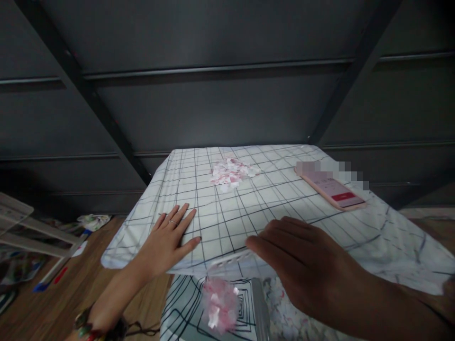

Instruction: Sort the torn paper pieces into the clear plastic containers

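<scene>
My left hand point(168, 241) lies flat on the table's white grid-patterned cloth point(220, 215), fingers spread, a ring on one finger. My right hand point(302, 265) is closed near the front edge of the table. From its fingers a thin white strip point(231, 259) with a slotted-looking edge reaches leftward; it is blurred. Just below the edge is a smeared clump of pink and white paper scraps point(220, 305), apart from both hands. Farther back on the cloth sits a small pile of pink and white scraps point(232, 173).
A phone point(334, 189) in a pink case lies at the right of the table. Below the front edge are a black-lined patterned fabric point(185, 308) and a container of pale scraps point(291, 312). Dark panels point(213, 109) stand behind; a white rack point(39, 232) is at left.
</scene>
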Demonstrator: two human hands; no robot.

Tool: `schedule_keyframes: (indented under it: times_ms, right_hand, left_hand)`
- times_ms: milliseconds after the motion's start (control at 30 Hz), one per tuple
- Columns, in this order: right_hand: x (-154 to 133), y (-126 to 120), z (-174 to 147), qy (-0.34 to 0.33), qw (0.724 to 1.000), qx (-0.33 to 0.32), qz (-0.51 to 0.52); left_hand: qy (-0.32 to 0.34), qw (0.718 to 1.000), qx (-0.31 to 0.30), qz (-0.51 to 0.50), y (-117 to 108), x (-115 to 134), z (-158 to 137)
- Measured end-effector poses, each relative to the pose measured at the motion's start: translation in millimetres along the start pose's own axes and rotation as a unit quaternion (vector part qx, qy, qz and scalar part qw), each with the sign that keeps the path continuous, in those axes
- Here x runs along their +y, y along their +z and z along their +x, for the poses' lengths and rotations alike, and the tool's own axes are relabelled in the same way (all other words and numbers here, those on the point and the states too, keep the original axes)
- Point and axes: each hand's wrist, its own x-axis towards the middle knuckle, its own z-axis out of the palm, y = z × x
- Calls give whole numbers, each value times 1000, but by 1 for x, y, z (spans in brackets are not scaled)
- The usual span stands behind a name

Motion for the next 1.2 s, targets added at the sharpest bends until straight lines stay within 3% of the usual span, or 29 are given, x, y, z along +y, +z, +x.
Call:
schedule_keyframes:
  times_ms: [167, 367, 500, 600, 733, 967, 1200]
  right_hand:
    - [22, -4, 3, -1, 999, 22, -43]
    - [86, 14, 6, 95, 986, 18, -137]
    - [114, 34, 12, 144, 981, 0, -127]
    - [118, 47, 21, 171, 978, -19, -121]
    - [112, 55, 34, 159, 975, -51, -150]
    - [103, 58, 50, 110, 975, -85, -175]
    - [105, 50, 46, 156, 963, -112, -189]
  left_hand:
    - [-8, 999, -28, -29, -5, -1, 4]
    - [-87, 995, -6, -57, -15, 14, 29]
    - [-161, 981, -85, -75, -23, 29, 61]
    - [-160, 977, -112, -79, -25, 36, 86]
    - [-171, 978, -97, -63, -16, 34, 104]
    - [-156, 987, -27, -24, 0, 29, 99]
    - [-160, 986, -32, -27, -1, 29, 97]
